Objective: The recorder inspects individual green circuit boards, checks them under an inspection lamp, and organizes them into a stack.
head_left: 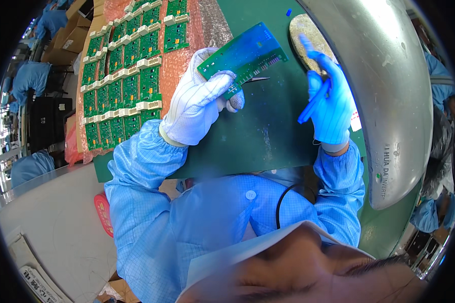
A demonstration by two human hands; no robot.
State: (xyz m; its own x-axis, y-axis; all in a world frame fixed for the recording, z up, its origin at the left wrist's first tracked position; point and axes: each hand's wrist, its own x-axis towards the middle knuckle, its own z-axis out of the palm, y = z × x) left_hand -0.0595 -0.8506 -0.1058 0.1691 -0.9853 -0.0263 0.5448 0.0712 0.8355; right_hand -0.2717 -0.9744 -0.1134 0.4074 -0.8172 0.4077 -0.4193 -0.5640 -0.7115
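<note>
My left hand (pixel 202 98), in a white striped glove, is closed on the lower left end of a green circuit board (pixel 247 53), tilted above the table. A row of pins runs along the board's lower edge. Beside that edge, a thin dark pointed tip (pixel 258 79) juts out; I cannot tell what it belongs to. My right hand (pixel 332 101), gloved and lit blue, is closed on a slim blue pen-like stick (pixel 312 107). Its index finger stretches forward over an oval, speckled stone-like pad (pixel 308 35). The board and the right hand are apart.
Rows of green circuit boards with white connectors (pixel 121 88) lie on pink bubble wrap (pixel 187 45) at the left. A big curved metal lamp housing (pixel 389 91) arches on the right. A small blue cap (pixel 288 12) lies on the green table (pixel 268 136) at the far side.
</note>
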